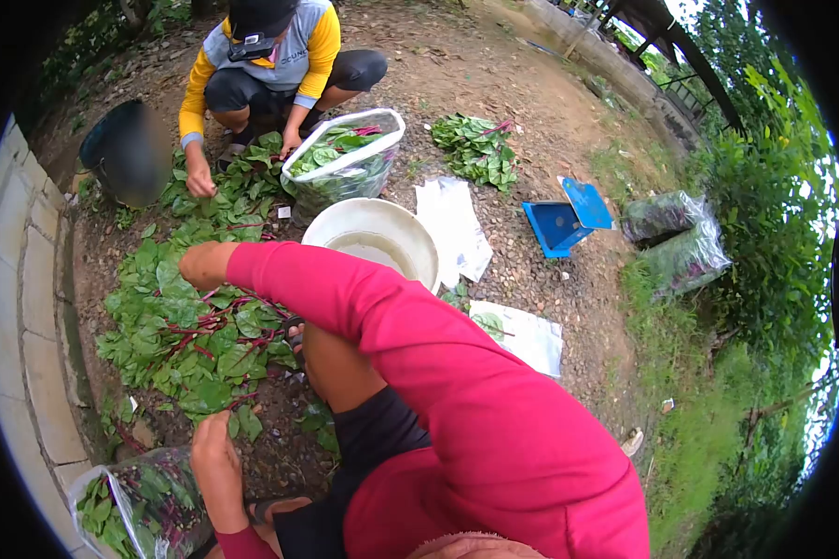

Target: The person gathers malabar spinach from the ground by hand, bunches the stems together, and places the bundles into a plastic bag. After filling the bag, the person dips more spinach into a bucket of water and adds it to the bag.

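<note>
My left hand (216, 449) is at the lower edge of a pile of green leaves with dark red stems (200, 326), its fingers pinched together on a leafy stem (242, 419). My right hand (205, 265) reaches across to the upper part of the pile, bent at the wrist over the leaves; its fingers are hidden. Below my left hand a clear plastic bag (158, 503) of the same leaves lies on its side. A white basin (421, 238) with some water stands beyond my right forearm.
A co-worker in yellow sleeves (322, 47) squats at the top, hands at the leaves beside an open bag (364, 172). Nearby are a black bucket (112, 140), white plastic sheets (452, 233), a blue scale (555, 224), filled bags (685, 256) and a block wall (37, 307).
</note>
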`<state>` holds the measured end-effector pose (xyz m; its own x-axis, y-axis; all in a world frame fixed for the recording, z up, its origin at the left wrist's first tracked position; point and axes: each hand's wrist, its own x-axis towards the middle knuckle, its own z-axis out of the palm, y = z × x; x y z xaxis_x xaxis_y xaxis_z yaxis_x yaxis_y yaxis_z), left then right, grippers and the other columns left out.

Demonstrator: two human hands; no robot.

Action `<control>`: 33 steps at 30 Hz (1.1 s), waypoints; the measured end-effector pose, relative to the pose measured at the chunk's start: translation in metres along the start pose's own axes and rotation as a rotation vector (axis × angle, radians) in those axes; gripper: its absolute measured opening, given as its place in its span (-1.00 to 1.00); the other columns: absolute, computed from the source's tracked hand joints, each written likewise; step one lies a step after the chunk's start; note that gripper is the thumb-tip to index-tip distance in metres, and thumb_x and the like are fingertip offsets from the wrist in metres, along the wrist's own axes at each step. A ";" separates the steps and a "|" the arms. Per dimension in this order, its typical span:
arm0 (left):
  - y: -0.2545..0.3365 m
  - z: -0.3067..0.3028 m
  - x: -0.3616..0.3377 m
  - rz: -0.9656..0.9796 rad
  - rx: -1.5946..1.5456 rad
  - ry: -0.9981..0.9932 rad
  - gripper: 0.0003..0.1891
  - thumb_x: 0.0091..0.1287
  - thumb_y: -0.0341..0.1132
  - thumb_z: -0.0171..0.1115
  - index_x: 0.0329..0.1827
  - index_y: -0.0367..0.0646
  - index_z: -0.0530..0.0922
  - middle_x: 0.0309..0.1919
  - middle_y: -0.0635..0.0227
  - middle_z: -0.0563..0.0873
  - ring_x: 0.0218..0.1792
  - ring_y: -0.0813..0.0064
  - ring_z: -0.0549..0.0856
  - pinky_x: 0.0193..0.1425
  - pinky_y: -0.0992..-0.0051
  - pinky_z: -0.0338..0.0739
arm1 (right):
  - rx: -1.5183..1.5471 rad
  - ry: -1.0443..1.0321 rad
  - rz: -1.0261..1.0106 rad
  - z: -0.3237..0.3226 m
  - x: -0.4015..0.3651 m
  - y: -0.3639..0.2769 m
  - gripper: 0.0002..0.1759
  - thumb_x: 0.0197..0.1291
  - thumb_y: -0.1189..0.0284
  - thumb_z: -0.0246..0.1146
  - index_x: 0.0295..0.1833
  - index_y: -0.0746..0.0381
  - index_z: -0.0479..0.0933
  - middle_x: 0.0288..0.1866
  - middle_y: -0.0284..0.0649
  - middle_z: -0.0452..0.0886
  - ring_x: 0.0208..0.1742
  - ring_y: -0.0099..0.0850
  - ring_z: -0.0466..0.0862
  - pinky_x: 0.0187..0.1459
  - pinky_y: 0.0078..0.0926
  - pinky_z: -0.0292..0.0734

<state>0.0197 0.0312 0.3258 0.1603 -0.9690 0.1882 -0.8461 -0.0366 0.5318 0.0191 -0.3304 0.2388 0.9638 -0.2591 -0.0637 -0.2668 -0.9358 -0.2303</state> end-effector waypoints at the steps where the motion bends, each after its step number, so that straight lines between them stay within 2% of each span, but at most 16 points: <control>1: 0.001 0.000 0.002 0.006 0.019 0.008 -0.72 0.23 -0.65 0.14 -0.01 -0.36 0.64 -0.12 -0.01 0.72 -0.09 -0.07 0.70 0.03 0.16 0.58 | -0.005 -0.004 0.002 0.002 0.001 0.003 -0.78 0.08 0.39 0.31 -0.20 0.26 0.74 -0.20 -0.01 0.77 -0.10 -0.01 0.77 -0.15 -0.07 0.67; 2: 0.001 -0.001 0.003 0.007 0.042 0.015 -0.74 0.25 -0.63 0.16 -0.02 -0.35 0.65 -0.12 0.00 0.72 -0.09 -0.06 0.70 0.03 0.16 0.58 | -0.007 -0.007 -0.001 0.005 0.007 0.003 -0.77 0.12 0.33 0.33 -0.20 0.24 0.74 -0.20 -0.03 0.77 -0.09 -0.03 0.76 -0.14 -0.08 0.67; 5: 0.006 -0.003 0.007 0.007 0.073 0.017 -0.81 0.31 -0.52 0.23 -0.05 -0.30 0.66 -0.13 0.04 0.73 -0.10 -0.03 0.71 0.03 0.16 0.59 | 0.062 0.013 0.021 -0.008 -0.004 -0.005 -0.79 -0.02 0.51 0.30 -0.24 0.30 0.74 -0.20 0.05 0.76 -0.11 0.03 0.77 -0.14 -0.08 0.67; 6: 0.006 -0.002 0.008 0.015 0.096 0.029 -0.85 0.34 -0.45 0.28 -0.08 -0.27 0.67 -0.15 0.08 0.74 -0.12 0.00 0.72 0.00 0.16 0.60 | 0.059 0.008 0.006 -0.013 -0.008 -0.006 -0.79 -0.02 0.50 0.30 -0.24 0.29 0.74 -0.19 0.06 0.76 -0.11 0.02 0.77 -0.14 -0.08 0.67; 10: 0.005 -0.005 0.008 0.043 0.076 0.040 -0.84 0.30 -0.42 0.33 -0.10 -0.24 0.68 -0.15 0.13 0.75 -0.13 0.04 0.71 0.00 0.17 0.59 | 0.053 -0.008 -0.015 -0.008 -0.005 -0.003 -0.78 0.05 0.42 0.28 -0.24 0.30 0.74 -0.20 0.07 0.76 -0.12 0.03 0.77 -0.15 -0.07 0.67; 13: 0.005 -0.011 0.007 0.045 0.072 0.046 -0.85 0.27 -0.47 0.34 -0.12 -0.28 0.67 -0.17 0.07 0.74 -0.13 -0.01 0.71 -0.01 0.18 0.59 | 0.043 -0.061 0.041 -0.013 -0.010 -0.009 -0.77 0.12 0.38 0.25 -0.25 0.30 0.73 -0.20 0.07 0.76 -0.12 0.05 0.77 -0.14 -0.05 0.67; 19: 0.003 -0.014 0.004 0.024 0.097 0.065 -0.81 0.27 -0.42 0.36 -0.09 -0.26 0.68 -0.15 0.10 0.75 -0.13 0.01 0.71 0.00 0.18 0.59 | 0.134 -0.068 -0.009 -0.022 -0.022 -0.016 -0.73 0.23 0.33 0.19 -0.20 0.28 0.71 -0.20 0.09 0.75 -0.10 0.08 0.75 -0.09 -0.06 0.64; 24: -0.006 -0.012 -0.001 0.034 0.096 0.051 -0.80 0.30 -0.37 0.35 -0.05 -0.21 0.67 -0.12 0.17 0.73 -0.11 0.09 0.70 -0.01 0.19 0.57 | 0.096 -0.092 -0.032 -0.017 -0.019 -0.012 -0.74 0.23 0.35 0.19 -0.19 0.28 0.70 -0.20 0.09 0.75 -0.09 0.07 0.74 -0.08 -0.04 0.63; 33: -0.006 -0.014 -0.003 0.026 0.113 0.059 -0.81 0.28 -0.38 0.36 -0.07 -0.20 0.66 -0.16 0.20 0.72 -0.12 0.10 0.70 -0.02 0.19 0.57 | 0.068 -0.084 -0.037 -0.019 -0.021 -0.014 -0.75 0.24 0.36 0.18 -0.21 0.28 0.70 -0.22 0.07 0.75 -0.14 0.06 0.75 -0.09 -0.05 0.64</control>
<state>0.0311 0.0373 0.3339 0.1641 -0.9540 0.2508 -0.9016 -0.0419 0.4305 0.0028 -0.3159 0.2616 0.9704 -0.2009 -0.1342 -0.2329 -0.9254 -0.2991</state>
